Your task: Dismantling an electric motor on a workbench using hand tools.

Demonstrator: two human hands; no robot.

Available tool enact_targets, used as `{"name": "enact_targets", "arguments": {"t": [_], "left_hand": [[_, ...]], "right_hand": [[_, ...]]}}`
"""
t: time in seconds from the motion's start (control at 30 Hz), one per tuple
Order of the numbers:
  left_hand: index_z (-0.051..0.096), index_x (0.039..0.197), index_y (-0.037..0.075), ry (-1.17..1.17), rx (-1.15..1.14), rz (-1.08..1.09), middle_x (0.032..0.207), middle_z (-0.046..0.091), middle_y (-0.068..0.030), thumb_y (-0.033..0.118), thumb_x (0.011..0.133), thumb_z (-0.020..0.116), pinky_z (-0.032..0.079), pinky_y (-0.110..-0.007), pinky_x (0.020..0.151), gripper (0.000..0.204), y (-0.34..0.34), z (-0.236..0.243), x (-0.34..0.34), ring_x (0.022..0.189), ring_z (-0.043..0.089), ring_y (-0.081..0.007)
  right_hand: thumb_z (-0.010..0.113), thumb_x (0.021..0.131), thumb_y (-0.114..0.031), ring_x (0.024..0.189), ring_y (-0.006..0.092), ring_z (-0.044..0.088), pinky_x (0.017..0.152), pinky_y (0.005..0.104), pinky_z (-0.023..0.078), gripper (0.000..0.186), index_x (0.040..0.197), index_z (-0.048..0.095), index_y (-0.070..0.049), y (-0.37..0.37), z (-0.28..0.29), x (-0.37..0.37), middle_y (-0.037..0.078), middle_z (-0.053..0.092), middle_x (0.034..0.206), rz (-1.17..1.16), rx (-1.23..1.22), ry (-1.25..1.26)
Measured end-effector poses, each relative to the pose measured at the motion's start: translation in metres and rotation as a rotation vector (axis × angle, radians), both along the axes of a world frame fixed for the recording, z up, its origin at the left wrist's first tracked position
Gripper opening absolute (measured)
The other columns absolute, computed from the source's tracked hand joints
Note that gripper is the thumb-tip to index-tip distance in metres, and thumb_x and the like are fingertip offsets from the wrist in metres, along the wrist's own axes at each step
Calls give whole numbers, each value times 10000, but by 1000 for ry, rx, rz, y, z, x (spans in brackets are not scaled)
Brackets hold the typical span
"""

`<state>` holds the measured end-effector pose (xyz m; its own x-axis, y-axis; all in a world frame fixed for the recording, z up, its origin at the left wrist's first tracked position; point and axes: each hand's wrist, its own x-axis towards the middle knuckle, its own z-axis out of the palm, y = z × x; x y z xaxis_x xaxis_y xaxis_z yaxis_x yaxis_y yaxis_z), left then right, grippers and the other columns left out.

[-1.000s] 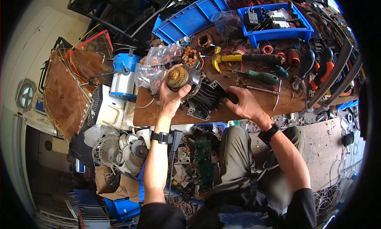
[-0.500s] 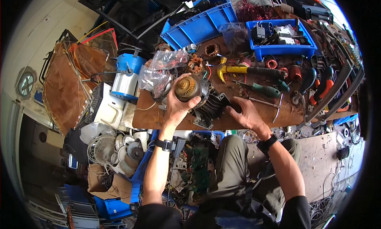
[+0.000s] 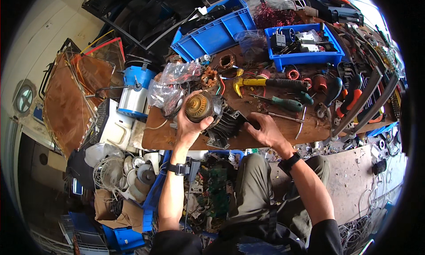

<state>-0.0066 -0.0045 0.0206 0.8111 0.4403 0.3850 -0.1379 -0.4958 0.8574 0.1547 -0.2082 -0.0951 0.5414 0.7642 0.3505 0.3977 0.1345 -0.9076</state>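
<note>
My left hand (image 3: pixel 188 130) is wrapped around an electric motor rotor (image 3: pixel 198 105), its thumb across the near side. The rotor has a brass-coloured slotted end that faces up and to the left. Right beside it on the bench lies a black finned motor housing (image 3: pixel 226 127), tilted, with square metal flanges. Whether the rotor is still partly inside the housing cannot be made out. My right hand (image 3: pixel 268 132) is curled against the housing's right edge, fingertips partly hidden behind it.
Beyond the hands, a yellow-headed hammer (image 3: pixel 265 82), a green screwdriver (image 3: pixel 283 103) and a T-handle wrench (image 3: pixel 302 122) lie on the wooden bench (image 3: pixel 166 140). Blue crates (image 3: pixel 305 59) stand at the back. A bin of circuit boards (image 3: pixel 219 184) sits below the near edge.
The whole view has shifted a little, so the bench appears slightly further left. Both hands keep nearly the same hold on the rotor and housing.
</note>
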Motion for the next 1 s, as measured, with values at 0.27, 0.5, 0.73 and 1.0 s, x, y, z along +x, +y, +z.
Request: {"name": "enact_targets", "arguments": {"t": [0.27, 0.5, 0.73, 1.0], "left_hand": [[533, 1483, 14, -32, 21, 26, 1400, 632, -90, 359, 739, 962, 485, -370, 1129, 925, -8, -2, -5, 1283, 614, -199], [532, 1490, 12, -25, 28, 40, 1413, 628, -88, 370, 738, 961, 472, -368, 1140, 937, -4, -8, -5, 1293, 607, -198], [541, 1491, 29, -18, -52, 3, 1388, 641, -62, 417, 738, 978, 472, -347, 1128, 953, 4, 0, 3, 1279, 606, -176], [553, 1486, 44, 5, -47, 14, 1357, 647, -53, 415, 741, 974, 478, -345, 1109, 933, 3, 2, 6, 1238, 612, -169]], "right_hand": [[658, 956, -276, 992, 469, 684, 868, 483, 543, 358, 1077, 690, 59, -2, -1, 1, 278, 713, 1040, -9, 14, -14], [656, 956, -279, 994, 467, 686, 864, 488, 543, 357, 1081, 695, 54, 1, -7, 2, 277, 717, 1050, -15, 46, -11], [646, 961, -275, 991, 477, 683, 858, 498, 540, 357, 1075, 699, 60, -2, 0, 1, 282, 722, 1043, -19, 40, 50], [614, 967, -289, 984, 478, 684, 861, 505, 537, 373, 1086, 698, 54, -1, -5, 1, 288, 722, 1025, -39, 50, 13]]}}
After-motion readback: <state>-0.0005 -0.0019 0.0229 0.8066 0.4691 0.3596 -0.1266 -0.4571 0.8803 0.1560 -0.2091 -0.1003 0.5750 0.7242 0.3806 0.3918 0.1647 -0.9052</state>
